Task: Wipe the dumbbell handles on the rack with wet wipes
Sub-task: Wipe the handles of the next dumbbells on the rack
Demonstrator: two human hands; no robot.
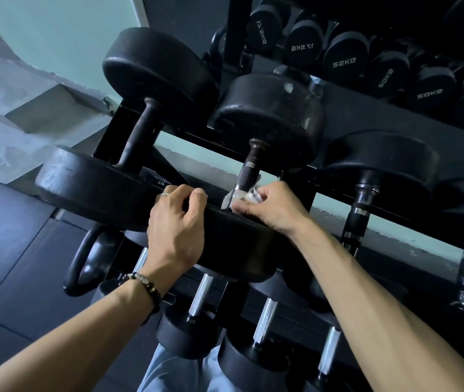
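Forearms: both bare, reach up from the bottom edge; beaded bracelet (pixel 146 284) on the left wrist.
Trousers: pale blue cloth (pixel 174 372) at bottom centre, between the arms.
Left hand (pixel 175 230): fingers curled over the top edge of the near head (pixel 233 244) of the middle dumbbell, gripping it; ring on one finger.
Right hand (pixel 267 207): fingers bunched, pinching the wet wipe (pixel 242 196) against the low end of the handle.
Wet wipe: white, crumpled, wrapped on the handle just where it meets the near head; partly hidden by the right fingers.
Handle (pixel 249 171): dark, knurled, tilted up and away, runs from the wipe to the far head (pixel 267 120); upper part bare.
In the way: the near head covers the handle's bottom end and the rack rail under it.
Left neighbour: bigger dumbbell (pixel 137 131), dark smooth handle, its near head just beside the left hand.
Right neighbours: dumbbell with chrome collars (pixel 358 210), another at the right edge, only partly in view.
Rack (pixel 168 137): black frame, slanted rails, pale green wall showing through the gaps.
Lower tier: row of smaller dumbbells with silver handles (pixel 264 318), below the forearms.
Kettlebell (pixel 89 261): black, low left, beside the lower tier.
Mirror, top right: reflected dumbbell ends (pixel 344 60) with reversed kg marks.
Floor (pixel 13 250): dark mats on the left.
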